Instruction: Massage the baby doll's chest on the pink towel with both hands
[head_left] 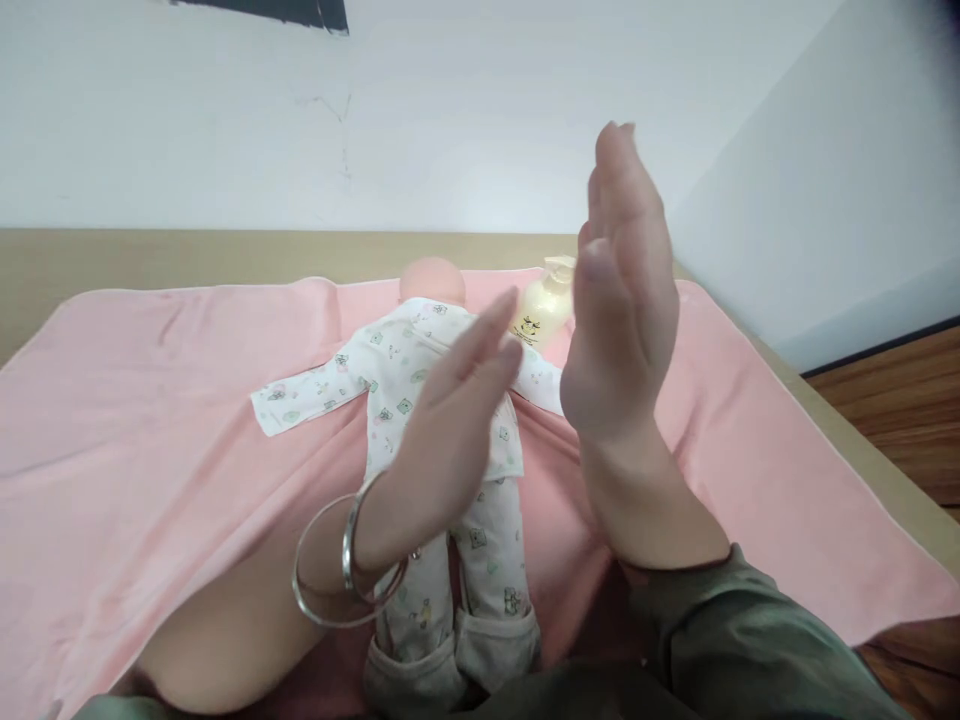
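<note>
My left hand [450, 430], with two silver bangles [351, 545] at the wrist, is raised over a doll's body, its fingers stretched out. To its right my right hand [626, 290] stands upright, palm turned toward the left one, fingers straight. A gap separates the two palms, and neither hand holds anything. Beneath them lies a baby doll [433, 280] in a white printed top [405, 375] and matching trousers [491, 545] with grey cuffs. Close behind my right hand is a pale yellow pump bottle [541, 308], partly hidden by it.
A pink blanket [187, 400] is spread under the doll over a light wooden table [112, 255]. A white wall [450, 120] rises behind the table's far edge. Brown wood panelling [900, 410] shows at the right.
</note>
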